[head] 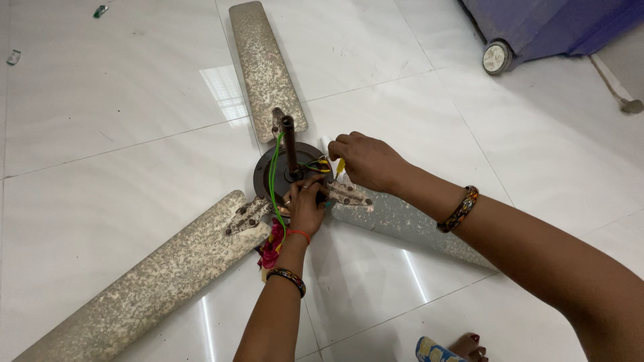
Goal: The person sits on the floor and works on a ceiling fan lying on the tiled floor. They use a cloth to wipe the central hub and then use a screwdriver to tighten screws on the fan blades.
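Observation:
A worn ceiling fan lies on the white tiled floor, its dark round motor hub [268,175] in the middle with a brown rod [289,142] standing up from it. Three speckled cream blades spread out: one far [263,67], one to the near left [154,281], one to the right [402,221] under my forearm. My left hand [305,204] rests on the hub's near edge, fingers at the wires. My right hand [365,161] pinches a small yellow-handled tool [340,167] at the hub's right side. A green wire [274,174] runs down over the hub.
A red-pink cloth scrap [270,249] lies under my left wrist. A blue-purple appliance on a castor wheel [497,57] stands at the far right, a cord with a plug [630,105] beside it. Small bits of litter [100,11] lie far left. My foot [463,347] shows at the bottom.

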